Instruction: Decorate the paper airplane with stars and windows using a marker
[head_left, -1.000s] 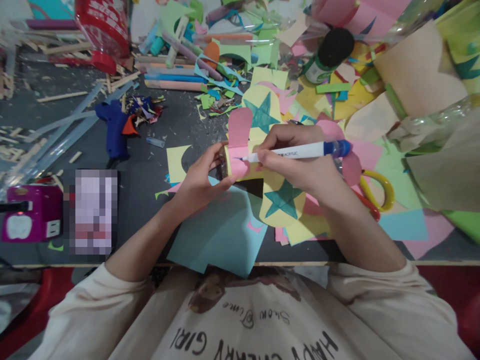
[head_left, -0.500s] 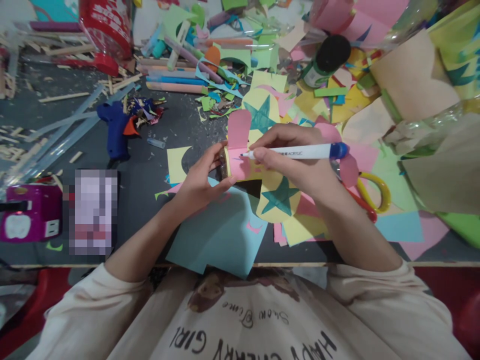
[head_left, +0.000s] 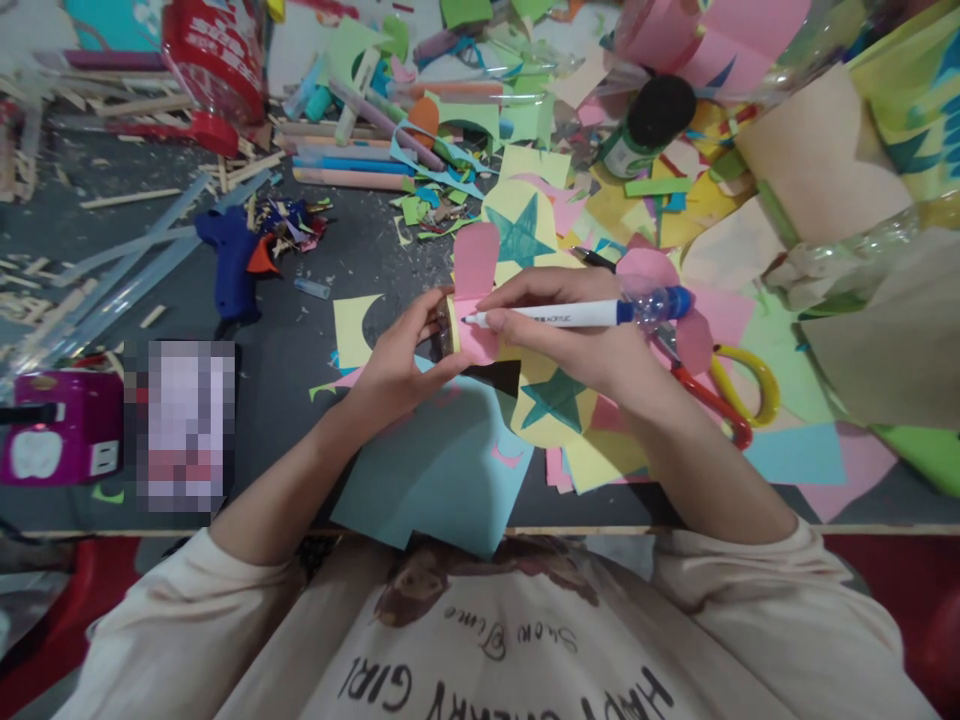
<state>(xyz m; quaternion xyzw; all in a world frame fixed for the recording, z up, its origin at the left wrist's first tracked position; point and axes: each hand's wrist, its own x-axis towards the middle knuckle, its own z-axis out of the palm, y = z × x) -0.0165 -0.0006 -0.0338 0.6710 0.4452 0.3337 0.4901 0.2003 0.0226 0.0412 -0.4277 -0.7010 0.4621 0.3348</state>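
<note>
My left hand grips the left end of a small paper-covered piece, its thumb below and fingers above. A pink paper with a rounded upper flap covers that piece. In my right hand is a white acrylic marker with a blue end, held nearly level. The marker's tip touches or hovers just over the pink paper; which one I cannot tell. Yellow rounded shapes with green stars lie above and below my right hand. Beneath my left hand lies a light blue sheet.
A blue glue gun, a phone and a purple box are on the left. Scissors with red and yellow handles lie right of my right forearm. Behind stand a dark-capped bottle, pens and paper scraps.
My right hand and the marker have shifted slightly left and down, so the tip sits further left on the pink paper. My left hand has barely moved.
</note>
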